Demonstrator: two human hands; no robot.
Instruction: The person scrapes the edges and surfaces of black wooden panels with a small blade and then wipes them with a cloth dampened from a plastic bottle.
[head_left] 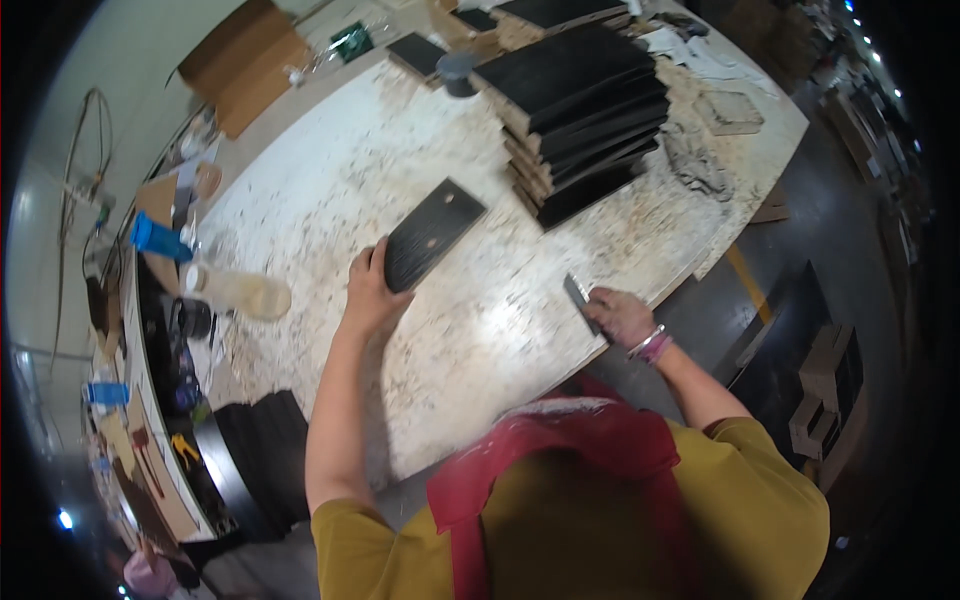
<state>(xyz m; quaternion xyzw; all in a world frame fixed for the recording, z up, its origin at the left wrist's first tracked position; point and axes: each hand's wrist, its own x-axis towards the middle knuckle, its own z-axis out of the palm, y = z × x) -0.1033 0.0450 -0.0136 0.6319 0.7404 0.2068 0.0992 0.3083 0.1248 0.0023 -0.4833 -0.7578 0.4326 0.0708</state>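
Head view, looking down on a stained, pale worktable (330, 190). My left hand (370, 290) is closed around the near end of a dark rectangular board (432, 232); the fingers wrap its lower edge while the rest lies flat on the table; the board's long axis runs from that hand up and to the right, away from my body, its far end pointing toward a stack of dark boards (585, 110) farther back on the table; board and stack are near but apart. My right hand (620, 315) sits at the table's near right edge, closed on a narrow flat-bladed tool (580, 300), whose blade points up and left toward the board; I take it for a scraper or knife, though I cannot tell which; a bracelet (650, 345) rings that wrist. The board lies to the left of the right hand, with bare tabletop between; the left hand is plainly the nearer, being in contact. At the left margin, clutter includes a blue cylinder (158, 238) and a pale, blurred bottle (240, 292).
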